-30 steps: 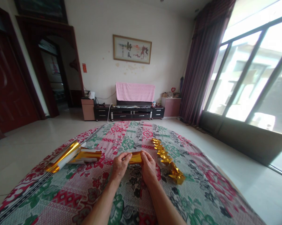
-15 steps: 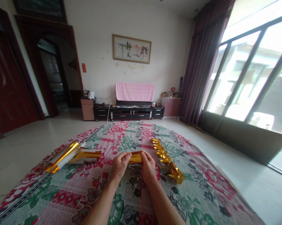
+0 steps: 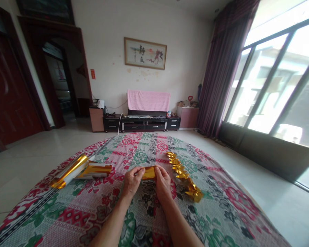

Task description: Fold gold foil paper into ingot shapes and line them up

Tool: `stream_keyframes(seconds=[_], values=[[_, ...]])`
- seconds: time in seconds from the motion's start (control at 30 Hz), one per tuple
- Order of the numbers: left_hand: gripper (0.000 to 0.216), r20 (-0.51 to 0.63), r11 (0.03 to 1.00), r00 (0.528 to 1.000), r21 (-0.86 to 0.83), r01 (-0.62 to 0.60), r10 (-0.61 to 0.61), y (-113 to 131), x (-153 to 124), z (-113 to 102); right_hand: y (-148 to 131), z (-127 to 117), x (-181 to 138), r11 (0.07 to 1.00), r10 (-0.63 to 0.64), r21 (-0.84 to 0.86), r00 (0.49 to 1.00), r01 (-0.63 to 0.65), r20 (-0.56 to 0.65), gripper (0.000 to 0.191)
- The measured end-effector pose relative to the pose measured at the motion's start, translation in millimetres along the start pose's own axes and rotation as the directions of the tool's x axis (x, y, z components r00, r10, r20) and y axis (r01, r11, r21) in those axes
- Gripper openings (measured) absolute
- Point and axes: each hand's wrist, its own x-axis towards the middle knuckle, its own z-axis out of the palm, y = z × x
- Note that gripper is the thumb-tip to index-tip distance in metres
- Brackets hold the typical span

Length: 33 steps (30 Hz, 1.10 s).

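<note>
Between my two hands, a small piece of gold foil paper [image 3: 149, 173] is stretched level above the flowered cloth. My left hand [image 3: 132, 180] pinches its left end between thumb and fingers. At the opposite end, my right hand [image 3: 162, 179] grips it the same way. To the right lies a row of folded gold foil pieces [image 3: 180, 170], close together and running away from me. On the left, curled sheets of gold foil paper [image 3: 70, 171] with pale undersides rest on the cloth, and another gold sheet [image 3: 97, 170] lies beside them.
A flowered cloth [image 3: 92, 202] covers the wide surface before me. Beyond it stand a low black cabinet [image 3: 151, 127] and a screen under a pink cloth [image 3: 149, 100]. A purple curtain [image 3: 221, 68] and large windows [image 3: 270, 82] are on the right; a dark red door [image 3: 12, 82] is left.
The whole view has shifted very slightly. Both hands keep their hold on the gold foil paper, and the other foil pieces lie as before.
</note>
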Motion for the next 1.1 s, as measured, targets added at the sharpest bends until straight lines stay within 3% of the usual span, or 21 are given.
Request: stream_keyframes(seconds=[0.57, 0.93, 1.1], values=[[0.028, 0.073, 0.998, 0.997, -0.053, -0.024, 0.027, -3.2, -0.5, 1.7, -1.8, 1.6, -2.2, 0.959, -0.117, -0.255, 0.993, 0.122, 0.034, 0.031], [0.027, 0.085, 0.999, 0.996, -0.036, -0.031, 0.034, 4.4, -3.5, 0.9, -6.5, 6.9, -8.9, 0.902, -0.159, -0.386, 0.981, 0.191, 0.114, 0.026], [0.026, 0.153, 0.999, 0.988, -0.052, -0.016, 0.024, 7.6, -4.7, 0.1, -3.3, 6.4, -8.1, 0.87, -0.191, -0.429, 0.968, 0.243, 0.162, 0.025]])
